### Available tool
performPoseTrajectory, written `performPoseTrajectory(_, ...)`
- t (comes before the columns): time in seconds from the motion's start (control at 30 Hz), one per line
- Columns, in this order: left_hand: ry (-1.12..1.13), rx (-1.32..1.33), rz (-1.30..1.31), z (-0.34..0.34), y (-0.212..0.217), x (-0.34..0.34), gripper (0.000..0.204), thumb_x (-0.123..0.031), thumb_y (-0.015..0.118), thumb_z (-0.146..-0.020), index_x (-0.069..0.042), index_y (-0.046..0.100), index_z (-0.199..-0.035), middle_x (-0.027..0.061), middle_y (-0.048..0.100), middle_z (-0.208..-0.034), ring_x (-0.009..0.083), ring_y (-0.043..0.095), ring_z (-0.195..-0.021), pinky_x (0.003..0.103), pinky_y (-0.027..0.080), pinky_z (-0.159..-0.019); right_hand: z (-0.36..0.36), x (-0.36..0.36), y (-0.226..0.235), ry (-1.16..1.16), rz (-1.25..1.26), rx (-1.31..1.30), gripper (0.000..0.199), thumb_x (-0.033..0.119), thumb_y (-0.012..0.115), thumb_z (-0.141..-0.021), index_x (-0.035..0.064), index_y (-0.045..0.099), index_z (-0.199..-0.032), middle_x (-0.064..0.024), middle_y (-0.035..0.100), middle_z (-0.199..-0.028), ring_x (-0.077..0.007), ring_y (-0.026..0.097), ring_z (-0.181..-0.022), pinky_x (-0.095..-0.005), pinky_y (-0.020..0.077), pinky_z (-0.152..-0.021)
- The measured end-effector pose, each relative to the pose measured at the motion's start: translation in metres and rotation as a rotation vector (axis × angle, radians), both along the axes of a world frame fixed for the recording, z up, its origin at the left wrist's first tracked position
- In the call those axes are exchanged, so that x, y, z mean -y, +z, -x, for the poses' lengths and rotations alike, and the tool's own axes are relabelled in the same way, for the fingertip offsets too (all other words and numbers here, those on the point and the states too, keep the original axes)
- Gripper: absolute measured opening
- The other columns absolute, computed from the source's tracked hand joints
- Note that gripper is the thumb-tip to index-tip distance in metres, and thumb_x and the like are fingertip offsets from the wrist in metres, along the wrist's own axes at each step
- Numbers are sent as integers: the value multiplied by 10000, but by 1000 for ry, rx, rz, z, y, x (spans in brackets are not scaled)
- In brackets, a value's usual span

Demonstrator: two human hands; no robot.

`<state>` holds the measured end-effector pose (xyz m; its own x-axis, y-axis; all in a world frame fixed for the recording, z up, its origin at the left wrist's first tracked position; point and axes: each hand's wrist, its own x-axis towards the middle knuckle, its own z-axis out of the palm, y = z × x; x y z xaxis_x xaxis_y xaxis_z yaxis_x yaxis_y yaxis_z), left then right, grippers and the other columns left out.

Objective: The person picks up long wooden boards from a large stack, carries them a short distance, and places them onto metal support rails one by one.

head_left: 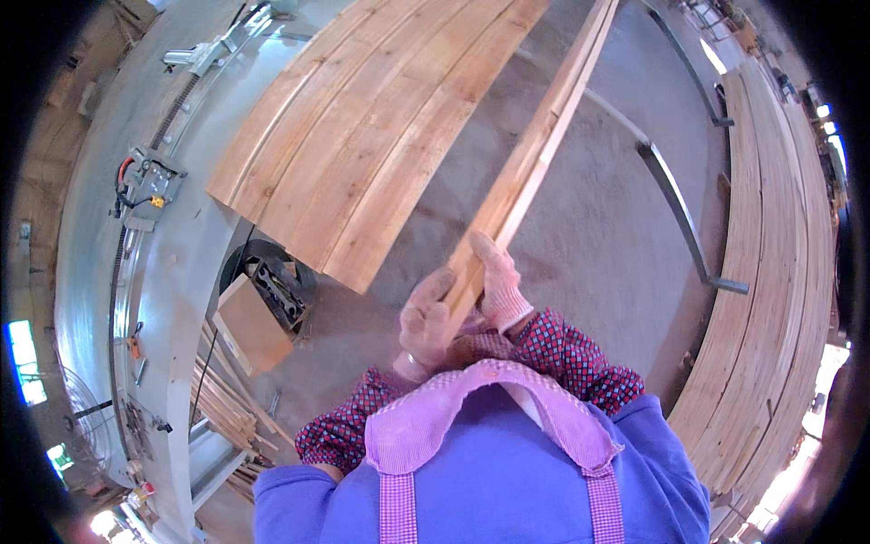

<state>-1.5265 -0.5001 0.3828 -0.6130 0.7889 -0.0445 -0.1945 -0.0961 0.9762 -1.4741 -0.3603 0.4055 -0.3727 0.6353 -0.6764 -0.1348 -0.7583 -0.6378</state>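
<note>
A long wooden plank (512, 186), turned partly on edge, runs from close to my chest up to the far edge of the head view. My left hand (426, 317), in a pale work glove, grips its near end from the left side. Also gloved, my right hand (498, 283) holds the same plank from the right, a little farther along, with the thumb side against the wood. To the left, several wide wooden boards (362, 150) lie side by side. The plank is apart from them at its near end.
On the left stands a long pale machine bench (181, 263) with a rail and a small carriage (149, 186). Below the boards are a cardboard piece (252, 326), a dark round tub (281, 286) and thin wood strips (227, 408). Metal bars (675, 204) and a board stack (761, 299) occupy the right.
</note>
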Motion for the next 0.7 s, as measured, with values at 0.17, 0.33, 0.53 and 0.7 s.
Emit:
performPoseTrajectory(0.17,-29,-573,109,22,7,8,611,-296,608,-859,43,422,-1332,214,417,-1374,257,444,-1250,393,356,-1044,-2,-4,-9,63,-177,159,539,332,712,-774,71,505,-1197,-74,572,-986,-190,564,-867,-350,480,-755)
performPoseTrajectory(0.33,-72,-1487,993,110,63,-10,773,-357,639,-764,13,353,-1379,229,336,-1426,326,254,-1375,469,171,-1127,10,1,3,87,-197,241,673,340,734,-752,90,427,-1296,-79,582,-1022,-203,566,-907,-362,478,-772)
performPoseTrajectory(0.53,-373,-1297,942,133,40,-24,736,-299,638,-763,-8,362,-1381,214,396,-1377,305,394,-1281,454,295,-1066,2,-6,1,217,-377,409,627,389,650,-837,87,385,-1319,-109,601,-1044,-219,632,-871,-378,512,-760)
performPoseTrajectory(0.7,-583,-35,280,78,70,-13,511,-145,585,-859,12,412,-1314,104,578,-1154,203,570,-1018,309,440,-925,5,3,23,105,-308,252,735,439,680,-784,52,392,-1339,-109,575,-1109,-206,565,-1005,-345,453,-886)
